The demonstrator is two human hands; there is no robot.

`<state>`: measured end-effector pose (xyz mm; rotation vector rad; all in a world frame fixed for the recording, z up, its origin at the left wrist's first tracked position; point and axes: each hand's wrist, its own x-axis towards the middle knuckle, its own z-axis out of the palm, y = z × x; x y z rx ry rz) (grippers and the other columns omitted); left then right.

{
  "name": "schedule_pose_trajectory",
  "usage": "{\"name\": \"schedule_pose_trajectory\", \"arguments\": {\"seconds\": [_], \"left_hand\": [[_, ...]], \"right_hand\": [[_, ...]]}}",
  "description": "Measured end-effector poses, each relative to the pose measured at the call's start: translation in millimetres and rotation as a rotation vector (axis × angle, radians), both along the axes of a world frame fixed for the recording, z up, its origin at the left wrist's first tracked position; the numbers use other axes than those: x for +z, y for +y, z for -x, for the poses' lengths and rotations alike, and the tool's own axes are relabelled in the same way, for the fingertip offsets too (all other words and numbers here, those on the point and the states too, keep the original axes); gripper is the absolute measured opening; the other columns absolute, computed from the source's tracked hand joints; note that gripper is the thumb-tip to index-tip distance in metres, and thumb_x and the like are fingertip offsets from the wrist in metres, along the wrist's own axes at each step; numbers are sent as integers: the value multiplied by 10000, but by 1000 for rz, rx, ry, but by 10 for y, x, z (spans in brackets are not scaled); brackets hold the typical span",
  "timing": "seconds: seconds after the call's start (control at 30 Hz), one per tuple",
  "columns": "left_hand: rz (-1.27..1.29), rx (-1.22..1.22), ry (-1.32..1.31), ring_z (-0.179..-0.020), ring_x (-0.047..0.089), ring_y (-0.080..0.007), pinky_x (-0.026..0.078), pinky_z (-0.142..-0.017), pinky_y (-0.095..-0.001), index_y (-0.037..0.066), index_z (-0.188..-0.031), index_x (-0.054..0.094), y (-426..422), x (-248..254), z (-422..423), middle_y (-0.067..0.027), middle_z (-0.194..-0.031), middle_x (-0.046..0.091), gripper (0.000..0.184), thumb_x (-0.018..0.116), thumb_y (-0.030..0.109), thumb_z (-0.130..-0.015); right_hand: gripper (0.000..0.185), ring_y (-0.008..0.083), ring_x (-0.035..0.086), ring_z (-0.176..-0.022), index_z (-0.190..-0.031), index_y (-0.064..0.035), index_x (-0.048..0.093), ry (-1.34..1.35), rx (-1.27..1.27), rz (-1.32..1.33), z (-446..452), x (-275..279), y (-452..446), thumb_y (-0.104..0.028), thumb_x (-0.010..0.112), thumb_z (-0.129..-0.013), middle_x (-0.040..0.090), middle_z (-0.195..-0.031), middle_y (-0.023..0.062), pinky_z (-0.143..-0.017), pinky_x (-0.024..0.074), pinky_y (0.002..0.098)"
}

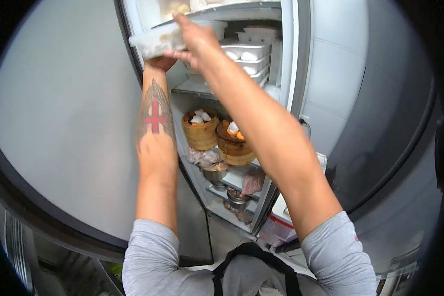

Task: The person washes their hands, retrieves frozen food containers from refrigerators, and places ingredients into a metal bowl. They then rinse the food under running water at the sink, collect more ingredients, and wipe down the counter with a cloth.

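A whitish see-through plastic container (154, 42) is held up at the open fridge, level with an upper shelf; its contents are blurred. My left hand (162, 63) supports it from below, fingers mostly hidden. Around its right side closes my right hand (200, 43), thumb on top and fingers low on the wall. Just behind my right hand, stacked white trays (251, 52) with white round pieces stand on the shelf.
Two bamboo steamers (200, 135) with white and orange pieces sit one shelf lower. Below them are bagged food (253, 181) and metal pots (238, 199). The fridge door (69, 123) stands open at left; a tiled wall (333, 64) is at right.
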<state>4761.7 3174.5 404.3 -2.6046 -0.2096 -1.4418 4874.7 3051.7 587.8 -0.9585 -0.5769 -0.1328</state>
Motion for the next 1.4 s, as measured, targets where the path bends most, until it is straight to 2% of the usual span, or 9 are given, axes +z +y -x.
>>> {"name": "schedule_pose_trajectory", "arguments": {"seconds": [0.07, 0.23, 0.37, 0.4, 0.53, 0.77, 0.97, 1.1, 1.4], "left_hand": [[72, -228, -285, -1079, 565, -278, 447, -922, -376, 30, -1293, 518, -5, -199, -296, -160, -1218, 575, 399, 464, 67, -899], [1487, -1266, -582, -864, 581, -200, 392, -746, -349, 100, -1009, 578, -43, 1035, -1827, -70, -973, 602, 211, 511, 249, -874], [1379, -1477, -488, -775, 608, -186, 455, -728, -324, 55, -972, 620, -376, 1163, -1462, -99, -995, 641, 147, 513, 46, -871], [1124, -1463, -508, -827, 606, -209, 460, -742, -311, 39, -969, 619, -370, 940, -1447, -114, -978, 634, 135, 531, 117, -903], [1443, -1755, -489, -839, 524, -194, 451, -788, -328, 9, -986, 594, -484, -19, -685, -114, -968, 575, 181, 500, 149, -922], [1571, -1270, 472, -581, 491, -75, 363, -493, -220, 49, -1001, 567, -1970, -2764, 366, -23, -783, 589, 187, 565, 236, -1000], [1363, -971, 758, -596, 424, -79, 357, -520, -246, 25, -913, 528, -1376, -5318, 965, 30, -707, 470, 185, 581, 184, -991], [1259, -728, 1151, -689, 439, -79, 378, -626, -246, 12, -862, 502, -959, -5522, 1341, -1, -702, 449, 234, 585, 199, -975], [1099, -741, 1135, -687, 445, -87, 381, -625, -251, 10, -898, 517, -1289, -5618, 1302, -6, -703, 455, 193, 593, 177, -960]], "right_hand": [[647, 275, 627, -1026, -1328, 145, 435, 1, -28, 1, -162, -57, -60, -240, 705, -884, 615, -1152, 229, -898, 569, 394], [469, 149, 628, -881, -1295, 87, 539, -348, -380, 389, 309, -867, -687, -155, 662, -913, 663, -1100, 147, -793, 511, 268], [249, 82, 608, -782, -1141, 34, 667, -359, -247, 461, 911, -1998, -1193, -107, 633, -939, 686, -879, 44, -694, 517, 259], [232, 87, 631, -836, -1121, 34, 674, -37, -134, 481, 1212, -2212, -1418, -107, 633, -942, 707, -940, 66, -696, 521, 255], [201, 107, 666, -747, -1050, -14, 701, 89, -506, 616, 1348, -3590, -2360, -156, 618, -934, 729, -861, 88, -686, 529, 276], [263, 256, 696, -876, -1106, -40, 681, 448, -1055, 785, 1763, -4100, -3599, -200, 637, -903, 718, -1027, 126, -807, 528, 363], [991, 473, 529, -1198, -1469, -13, 333, 695, -713, 1650, 1418, -4781, -3239, -536, 766, -747, 502, -1329, 319, -1000, 462, 476], [1147, 441, 269, -1417, -1549, -186, 184, 536, -571, 1866, 1357, -4911, -3112, -448, 857, -659, 260, -1533, 273, -1061, 314, 674], [1004, 429, 227, -1437, -1540, -244, 243, 601, -487, 1798, 1281, -5112, -3227, -209, 805, -708, 251, -1537, 245, -1054, 243, 738]]}}
